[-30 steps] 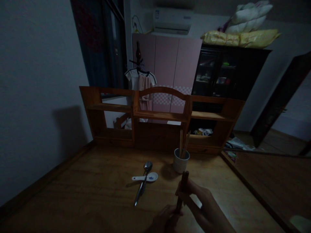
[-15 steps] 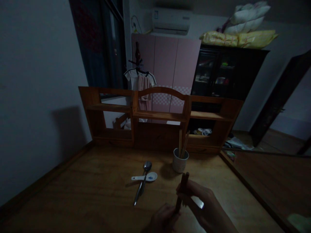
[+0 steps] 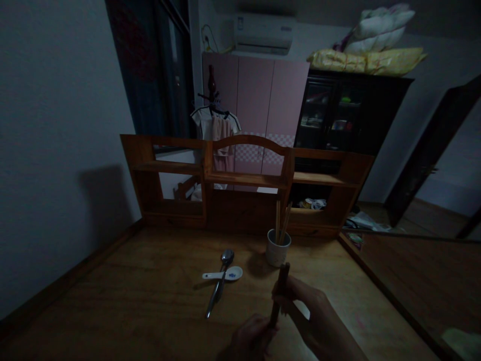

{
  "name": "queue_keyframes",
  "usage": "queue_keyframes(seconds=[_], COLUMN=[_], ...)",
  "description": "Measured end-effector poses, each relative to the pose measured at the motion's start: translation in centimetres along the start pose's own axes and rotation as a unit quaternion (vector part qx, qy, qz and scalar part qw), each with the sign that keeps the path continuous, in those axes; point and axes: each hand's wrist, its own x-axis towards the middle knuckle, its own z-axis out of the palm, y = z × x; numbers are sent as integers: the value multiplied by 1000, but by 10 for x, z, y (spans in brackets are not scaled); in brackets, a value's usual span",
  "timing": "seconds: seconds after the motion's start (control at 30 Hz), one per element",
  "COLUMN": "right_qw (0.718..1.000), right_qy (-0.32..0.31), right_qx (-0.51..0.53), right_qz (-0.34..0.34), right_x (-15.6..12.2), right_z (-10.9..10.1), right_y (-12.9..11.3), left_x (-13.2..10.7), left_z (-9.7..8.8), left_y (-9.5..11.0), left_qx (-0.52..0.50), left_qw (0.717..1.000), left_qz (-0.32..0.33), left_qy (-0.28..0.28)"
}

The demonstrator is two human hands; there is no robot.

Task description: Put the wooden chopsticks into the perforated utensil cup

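Both hands meet low in the view over a wooden desk (image 3: 143, 296). My right hand (image 3: 306, 311) is closed around the upper part of a pair of dark chopsticks (image 3: 280, 288), which stand nearly upright. My left hand (image 3: 250, 338) is closed on their lower end. Just beyond them a white cup (image 3: 277, 250) holds several more chopsticks. To its left a metal spoon (image 3: 220, 283) lies across a white ceramic spoon (image 3: 223, 275).
A wooden shelf unit (image 3: 248, 180) runs along the desk's far edge. Behind it stand a pink wardrobe (image 3: 259, 100), a dark cabinet (image 3: 349, 115) with bedding on top, and hanging clothes (image 3: 216, 128). A wall lies at the left.
The chopsticks have been raised slightly and stand a little straighter between my hands. The view has drifted a touch to the right; cup and spoons are unmoved.
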Motion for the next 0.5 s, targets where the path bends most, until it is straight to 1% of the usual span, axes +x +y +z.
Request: queue_keyframes(seconds=[0.13,0.23,0.37,0.43,0.5], right_qw=[1000,1000,1000,1000,1000], right_qy=[1,0,9,11,12], right_qx=[-2,-3,-7,-12,-14], right_qz=[4,1,-1,-1,-5], right_x=[1,2,2,2,2], right_z=[0,1,1,1,1], right_y=[1,2,6,7,6], left_x=[1,0,-3,-4,-4], left_z=[2,3,3,3,4], left_y=[7,10,16,23,28], left_qx=[-25,-69,-111,-143,-169], left_qw=[999,995,981,969,959], left_qz=[-24,-73,-140,-173,-182], left_qy=[-4,14,69,103,137])
